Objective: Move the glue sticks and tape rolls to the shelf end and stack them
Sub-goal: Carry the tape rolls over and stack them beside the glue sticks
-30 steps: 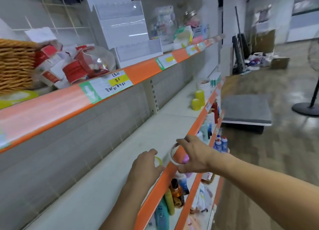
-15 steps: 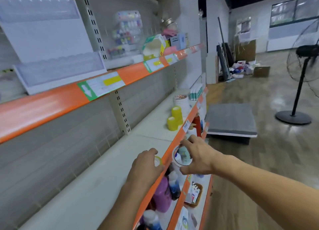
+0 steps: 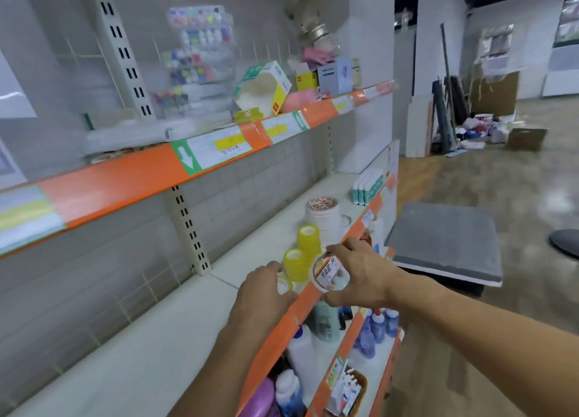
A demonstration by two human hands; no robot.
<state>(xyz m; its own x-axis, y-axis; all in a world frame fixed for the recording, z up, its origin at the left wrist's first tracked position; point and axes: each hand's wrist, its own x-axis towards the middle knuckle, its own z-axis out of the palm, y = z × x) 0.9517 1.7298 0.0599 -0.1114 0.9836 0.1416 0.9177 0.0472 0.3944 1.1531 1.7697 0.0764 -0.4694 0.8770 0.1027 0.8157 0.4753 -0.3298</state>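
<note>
My right hand [image 3: 360, 275] grips a clear tape roll [image 3: 330, 274] just above the orange front edge of the middle shelf [image 3: 175, 322]. My left hand [image 3: 263, 294] holds a small yellowish tape roll [image 3: 284, 285] over the shelf, its fingers covering most of it. Just beyond stand two stacks of yellow tape rolls [image 3: 302, 252], then a stack of white tape rolls [image 3: 322, 219]. A row of teal-and-white glue sticks [image 3: 366, 188] stands near the shelf's far end.
The upper shelf [image 3: 219, 147] holds boxes and a clear paint rack. Lower shelves hold bottles [image 3: 372, 332] and a small basket [image 3: 351, 388]. A grey platform cart [image 3: 445, 244] stands in the aisle to the right. Clutter lies by the far wall.
I have moved along the aisle toward the shelf end, and both hands carried their tape rolls with them. The yellow and white tape stacks are now just ahead of my hands.
</note>
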